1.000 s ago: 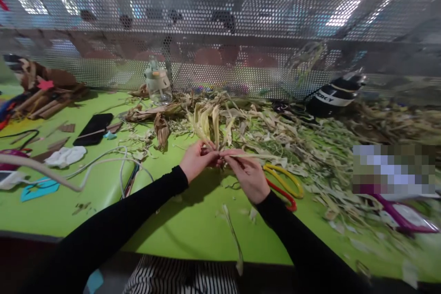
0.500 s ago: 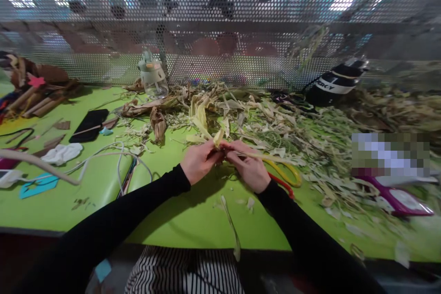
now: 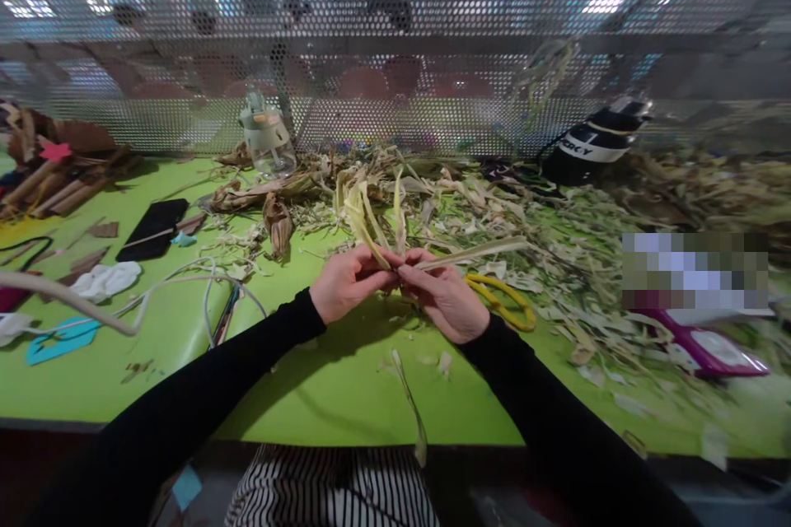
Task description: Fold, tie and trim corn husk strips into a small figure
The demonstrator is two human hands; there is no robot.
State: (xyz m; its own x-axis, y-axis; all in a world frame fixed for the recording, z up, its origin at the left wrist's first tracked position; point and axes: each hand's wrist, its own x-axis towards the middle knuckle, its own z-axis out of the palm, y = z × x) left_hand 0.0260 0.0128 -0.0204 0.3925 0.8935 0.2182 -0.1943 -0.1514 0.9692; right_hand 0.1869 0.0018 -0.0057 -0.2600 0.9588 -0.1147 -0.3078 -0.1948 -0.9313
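Note:
Pale yellow corn husk strips (image 3: 362, 218) fan upward from between my two hands. My left hand (image 3: 349, 284) is closed in a pinch on the base of the husk strips. Fingertips nearly touching it, my right hand (image 3: 448, 296) also pinches the husk, and one long pale strip (image 3: 482, 251) sticks out to the right above that hand. The exact spot where the fingers meet is partly hidden. Yellow-handled scissors (image 3: 512, 309) lie just right of my right wrist, mostly covered. Below my hands a loose husk strip (image 3: 409, 403) hangs over the table's front edge.
Husk scraps (image 3: 525, 210) cover the back and right of the green table (image 3: 346, 395). A clear bottle (image 3: 269, 136) and a black bottle (image 3: 593, 144) stand by the perforated screen (image 3: 395, 90). On the left lie a black phone (image 3: 152, 229), white cables (image 3: 210, 272) and tissue (image 3: 106, 280).
The husk strips have spread apart, with one now standing upright. The long strip on the right has swung upward. My left hand has shifted slightly left.

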